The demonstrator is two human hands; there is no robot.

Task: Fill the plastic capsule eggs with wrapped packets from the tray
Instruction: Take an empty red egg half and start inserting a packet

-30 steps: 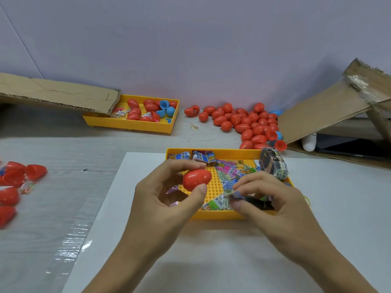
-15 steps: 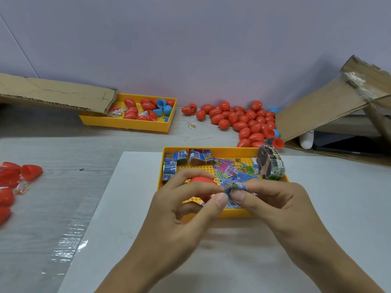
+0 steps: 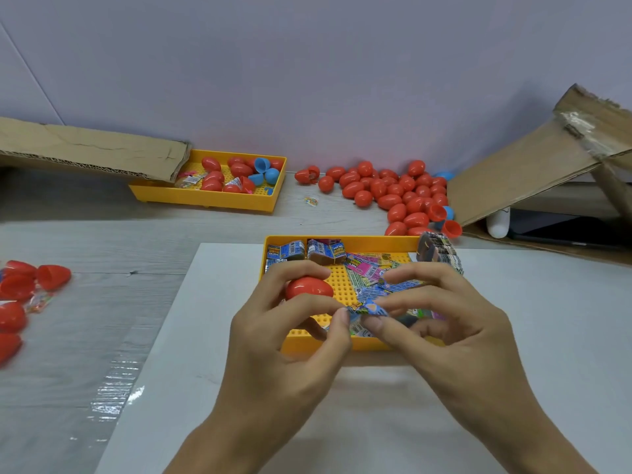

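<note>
Over near yellow tray, both hands meet. Left hand cradles red capsule egg in curled fingers, thumb and forefinger also pinching blue wrapped packet. Right hand pinches same packet from other side. More packets lie loose in tray. Pile of red eggs sits by wall; second yellow tray far left.
</note>
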